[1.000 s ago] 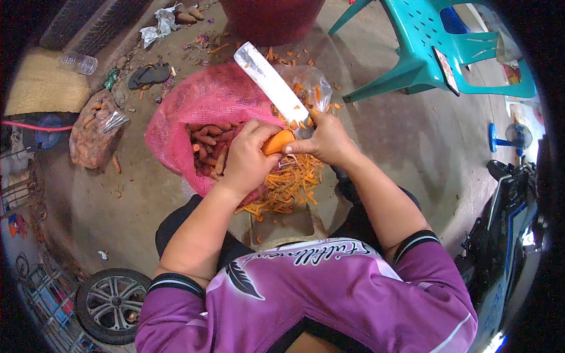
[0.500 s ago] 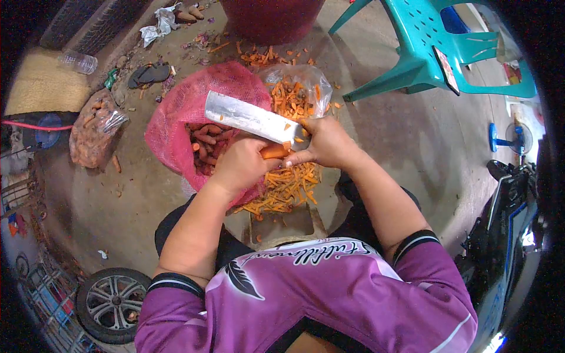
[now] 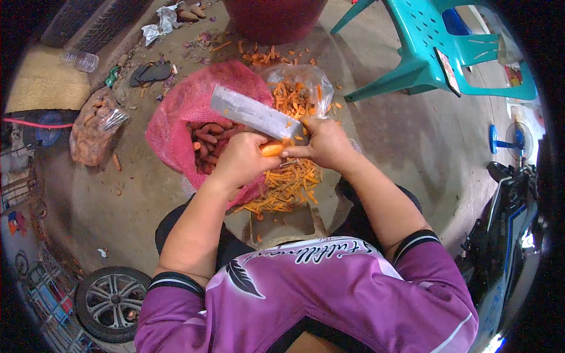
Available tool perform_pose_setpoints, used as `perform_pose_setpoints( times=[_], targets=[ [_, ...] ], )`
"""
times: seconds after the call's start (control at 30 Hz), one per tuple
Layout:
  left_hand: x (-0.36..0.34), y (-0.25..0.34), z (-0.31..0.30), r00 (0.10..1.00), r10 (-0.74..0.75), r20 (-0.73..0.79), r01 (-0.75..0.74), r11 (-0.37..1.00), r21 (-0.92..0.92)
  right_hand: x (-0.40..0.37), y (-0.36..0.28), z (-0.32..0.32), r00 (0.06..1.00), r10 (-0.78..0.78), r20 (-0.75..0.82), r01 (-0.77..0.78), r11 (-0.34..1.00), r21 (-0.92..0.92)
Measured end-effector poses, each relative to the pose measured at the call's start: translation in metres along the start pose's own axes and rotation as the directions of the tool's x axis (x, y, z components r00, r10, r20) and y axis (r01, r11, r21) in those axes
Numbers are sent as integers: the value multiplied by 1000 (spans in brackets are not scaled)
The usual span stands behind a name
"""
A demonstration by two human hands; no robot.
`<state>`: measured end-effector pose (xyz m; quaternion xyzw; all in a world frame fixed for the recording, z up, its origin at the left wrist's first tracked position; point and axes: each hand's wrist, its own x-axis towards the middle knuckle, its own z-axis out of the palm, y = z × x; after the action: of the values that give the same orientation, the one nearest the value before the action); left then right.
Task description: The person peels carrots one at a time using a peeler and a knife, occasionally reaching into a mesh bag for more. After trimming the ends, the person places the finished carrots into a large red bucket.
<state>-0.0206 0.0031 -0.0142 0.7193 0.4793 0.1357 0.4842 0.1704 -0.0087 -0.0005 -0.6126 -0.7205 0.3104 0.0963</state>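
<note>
My left hand [image 3: 242, 157] is closed round a peeled orange sweet potato [image 3: 272, 149], mostly covered by the fingers. My right hand [image 3: 327, 143] grips the short handle of a wide-bladed cleaver [image 3: 253, 112], its thumb reaching to the sweet potato. The blade points up and left, and orange bits stick to it near the handle. Behind my left hand, a pink mesh sack [image 3: 170, 126] gapes around several reddish unpeeled sweet potatoes [image 3: 206, 141]. Beyond the blade, a clear plastic bag [image 3: 322, 82] holds cut orange pieces [image 3: 288, 97]. Orange peelings [image 3: 288, 191] lie heaped below my hands.
A teal plastic chair [image 3: 421, 65] with a phone [image 3: 447, 70] on it stands at the upper right. A dark red tub [image 3: 273, 20] is at the top. At left lie a filled plastic bag [image 3: 97, 132] and a wheel [image 3: 115, 303]. A motorcycle [image 3: 506, 217] stands at right.
The cleaver blade has swung slightly, its far end shifting right. My right thumb has moved up a little along the sweet potato. Both hands keep their holds.
</note>
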Motion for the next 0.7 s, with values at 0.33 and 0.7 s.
perform_pose_setpoints(
  times=[0.33, 0.7],
  targets=[
    [3, 12, -1, 988, -106, 111, 153, 713, -684, 9, 29, 1, 959, 244, 146, -269, 610, 745],
    [-3, 16, 4, 957, 57, 286, 139, 771, -621, -13, 10, -6, 1000, -21, -2, 20, 865, 501]
  ],
)
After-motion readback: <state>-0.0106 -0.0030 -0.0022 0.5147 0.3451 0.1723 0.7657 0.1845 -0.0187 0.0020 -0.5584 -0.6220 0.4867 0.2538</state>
